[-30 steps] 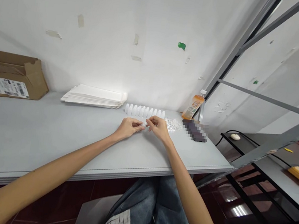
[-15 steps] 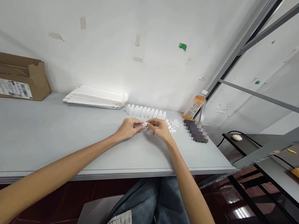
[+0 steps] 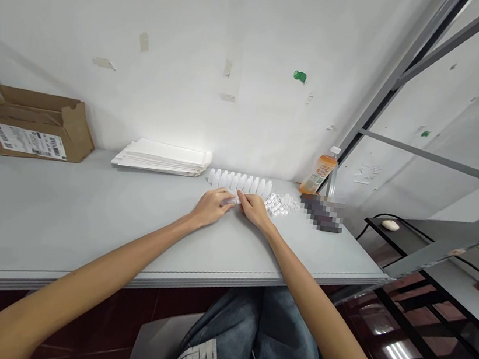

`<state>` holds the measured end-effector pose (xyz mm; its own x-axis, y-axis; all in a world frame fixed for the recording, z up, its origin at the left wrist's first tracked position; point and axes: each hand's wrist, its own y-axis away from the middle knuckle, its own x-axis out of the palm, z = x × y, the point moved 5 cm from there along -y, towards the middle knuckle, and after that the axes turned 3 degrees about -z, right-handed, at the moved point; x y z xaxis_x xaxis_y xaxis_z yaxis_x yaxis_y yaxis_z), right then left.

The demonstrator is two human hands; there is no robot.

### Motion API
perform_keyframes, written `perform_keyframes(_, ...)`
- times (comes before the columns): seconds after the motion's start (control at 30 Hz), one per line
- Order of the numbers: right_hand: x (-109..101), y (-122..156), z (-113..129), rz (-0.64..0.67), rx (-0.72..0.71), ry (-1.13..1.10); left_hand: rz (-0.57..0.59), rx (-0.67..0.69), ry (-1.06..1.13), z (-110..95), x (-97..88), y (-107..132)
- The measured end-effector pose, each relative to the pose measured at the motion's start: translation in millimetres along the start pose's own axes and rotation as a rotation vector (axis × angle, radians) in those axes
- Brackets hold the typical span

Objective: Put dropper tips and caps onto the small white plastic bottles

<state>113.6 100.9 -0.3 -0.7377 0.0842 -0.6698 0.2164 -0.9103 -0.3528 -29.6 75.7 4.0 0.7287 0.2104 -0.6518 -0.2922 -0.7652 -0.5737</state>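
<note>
A small translucent white plastic bottle [image 3: 231,201] lies sideways between my hands, mostly hidden by the fingers. My left hand [image 3: 211,207] is closed around its body. At the bottle's top end, my right hand [image 3: 255,210] is closed with the thumb pressed against the white cap, which the fingers largely cover. Just behind the hands stands a row of several similar small white bottles [image 3: 249,184], upright and close together. To the right of my right hand is a loose pile of small white caps and tips [image 3: 281,204].
White flat sheets or envelopes [image 3: 163,156] are stacked at the wall. An open cardboard box [image 3: 75,134] stands at the left. On the right are an orange drink bottle [image 3: 320,171] and a blurred dark object [image 3: 321,212], near a metal frame [image 3: 357,124]. The grey table [image 3: 98,214] ends in front of me.
The view has swung slightly left, so everything sits farther right. My right fingers have closed further over the bottle's top end, with the hand turned and the cap now more hidden.
</note>
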Motion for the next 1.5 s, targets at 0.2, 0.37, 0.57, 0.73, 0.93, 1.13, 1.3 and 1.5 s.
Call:
perform_keyframes(0.2,6,-13,9,-0.052,-0.048,-0.162,-0.009,-0.057,-0.083,10,-5.4,-5)
perform_keyframes(0.37,5,-6,13,0.008,-0.025,-0.298,-0.002,-0.099,-0.082,11,-8.6,-7)
perform_keyframes(0.57,2,-1,9,0.026,-0.013,-0.208,-0.007,-0.053,-0.037,8,-5.3,-4)
perform_keyframes(0.73,3,-2,3,0.010,0.044,-0.236,-0.019,-0.055,-0.024,6,-3.3,-4)
perform_keyframes(0.93,1,0,7,0.086,0.100,-0.486,-0.024,-0.062,-0.026,6,-1.2,-3)
perform_keyframes(1.13,-4,3,12,0.114,0.109,-0.555,-0.024,-0.056,-0.007,6,-1.8,-2)
perform_keyframes(1.3,-1,1,6,0.113,0.091,-0.416,-0.015,-0.058,-0.017,3,-3.5,-2)
perform_keyframes(1.5,1,1,6,0.085,0.045,-0.258,-0.018,-0.038,-0.017,-1,-2.2,-1)
